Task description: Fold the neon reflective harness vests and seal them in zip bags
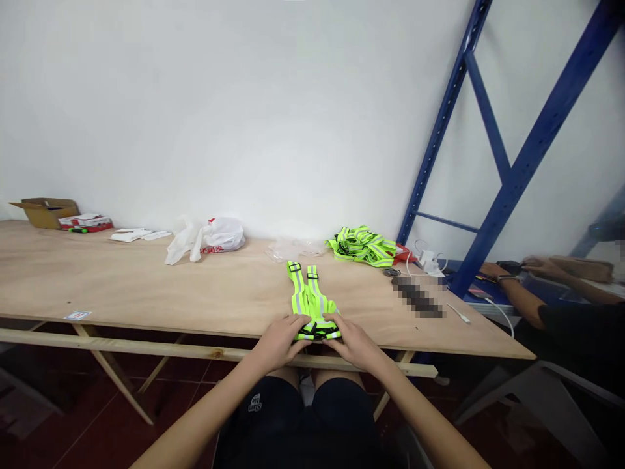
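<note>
A neon yellow reflective vest made of straps (pixel 312 301) lies at the table's front edge, gathered at its near end. Two of its straps with black buckles stretch away toward the wall. My left hand (pixel 284 337) grips the bunched near end from the left, thumb below and fingers on top. From the right, my right hand (pixel 352 339) holds the same bundle in a like pinch. Black trim and silver reflective stripes show between the two hands.
A heap of similar reflective straps (pixel 364 246) sits near the wall. White plastic bags (pixel 222 234), a cardboard box (pixel 46 213) and a charger with cables (pixel 430 262) lie along the back. A blue metal rack (pixel 517 163) stands right; beyond it, another person's arms (pixel 522 299) show.
</note>
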{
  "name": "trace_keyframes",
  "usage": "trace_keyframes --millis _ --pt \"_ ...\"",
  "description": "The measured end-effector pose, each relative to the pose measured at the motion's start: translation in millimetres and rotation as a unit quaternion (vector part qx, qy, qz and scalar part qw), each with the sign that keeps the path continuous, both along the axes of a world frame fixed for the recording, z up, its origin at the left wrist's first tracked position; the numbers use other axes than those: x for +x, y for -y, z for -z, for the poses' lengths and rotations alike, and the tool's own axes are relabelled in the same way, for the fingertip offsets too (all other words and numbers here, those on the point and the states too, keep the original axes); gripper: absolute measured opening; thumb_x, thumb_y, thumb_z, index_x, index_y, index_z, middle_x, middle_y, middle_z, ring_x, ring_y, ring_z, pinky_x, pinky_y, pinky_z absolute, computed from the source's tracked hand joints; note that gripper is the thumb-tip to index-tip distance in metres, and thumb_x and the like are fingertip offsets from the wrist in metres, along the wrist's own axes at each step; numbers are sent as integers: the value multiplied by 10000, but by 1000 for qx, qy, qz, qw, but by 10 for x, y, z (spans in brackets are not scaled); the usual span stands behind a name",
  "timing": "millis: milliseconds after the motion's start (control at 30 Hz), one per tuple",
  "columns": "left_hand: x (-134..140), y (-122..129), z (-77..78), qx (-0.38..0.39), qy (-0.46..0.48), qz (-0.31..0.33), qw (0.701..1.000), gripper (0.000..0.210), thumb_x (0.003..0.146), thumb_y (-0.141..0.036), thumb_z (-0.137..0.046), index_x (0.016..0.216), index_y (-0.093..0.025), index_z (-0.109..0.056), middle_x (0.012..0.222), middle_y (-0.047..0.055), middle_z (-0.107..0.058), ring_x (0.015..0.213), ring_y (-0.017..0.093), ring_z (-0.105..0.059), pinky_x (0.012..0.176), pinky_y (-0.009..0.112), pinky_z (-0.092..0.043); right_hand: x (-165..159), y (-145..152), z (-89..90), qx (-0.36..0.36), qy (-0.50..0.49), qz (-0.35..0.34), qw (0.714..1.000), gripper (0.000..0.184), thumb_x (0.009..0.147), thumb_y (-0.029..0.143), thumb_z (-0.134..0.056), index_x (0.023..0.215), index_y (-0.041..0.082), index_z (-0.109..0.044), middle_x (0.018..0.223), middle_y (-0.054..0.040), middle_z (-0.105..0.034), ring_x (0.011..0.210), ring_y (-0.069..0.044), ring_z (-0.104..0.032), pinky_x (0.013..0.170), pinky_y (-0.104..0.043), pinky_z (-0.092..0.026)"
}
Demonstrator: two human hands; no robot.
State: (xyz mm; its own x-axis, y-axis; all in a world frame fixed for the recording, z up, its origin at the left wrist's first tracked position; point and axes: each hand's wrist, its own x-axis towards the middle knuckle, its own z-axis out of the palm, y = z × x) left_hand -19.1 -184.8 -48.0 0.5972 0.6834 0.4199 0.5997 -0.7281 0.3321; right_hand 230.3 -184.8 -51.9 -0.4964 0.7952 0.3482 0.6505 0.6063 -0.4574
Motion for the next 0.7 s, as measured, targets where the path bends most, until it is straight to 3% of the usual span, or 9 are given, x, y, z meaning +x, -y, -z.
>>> trace_keyframes --millis 133,300,467,600,700 --pt "-11 -65 -3 -5 -13 -7 1000 327 983 -369 -536 1280 -233 -556 1237 87 -695 1116 269 -660 930 351 -498 55 -70 35 33 -47 -29 998 274 925 302 -600 1184 217 -628 1379 -145 -598 1278 -265 -570 1062 -411 -460" --pt "-29 -214 3 -40 -10 -57 998 352 982 -450 -508 1246 -220 -550 1046 91 -744 914 283 -710 775 323 -497 35 -180 -61 -13 -73 -20 997 240 911 361 -633 1081 206 -699 1099 -96 -738 1025 -261 -679 931 -381 -517" --pt "7 -495 -38 -71 51 -43 995 361 1020 -456 -384 1121 -195 -612 1038 89 -727 907 246 -675 805 312 -487 -35 -378 -160 -55 -118 -8 991 334 928 402 -583 1173 200 -687 1132 -68 -736 983 -255 -671 897 -362 -507" --pt "62 -730 -43 -70 30 -65 995 434 1032 -451 -315 984 -168 -640 1001 98 -689 927 234 -624 872 338 -479 -58 -548 -148 -26 -61 62 996 339 919 460 -572 1001 169 -727 965 -69 -707 872 -236 -641 832 -348 -503" --pt "91 -836 -10 -61 1 -111 992 420 1026 -422 -335 924 -157 -644 962 112 -658 976 260 -597 943 397 -448 -69 -608 -114 10 -6 134 991 352 916 475 -578 961 165 -741 968 -92 -670 874 -239 -643 821 -345 -502"
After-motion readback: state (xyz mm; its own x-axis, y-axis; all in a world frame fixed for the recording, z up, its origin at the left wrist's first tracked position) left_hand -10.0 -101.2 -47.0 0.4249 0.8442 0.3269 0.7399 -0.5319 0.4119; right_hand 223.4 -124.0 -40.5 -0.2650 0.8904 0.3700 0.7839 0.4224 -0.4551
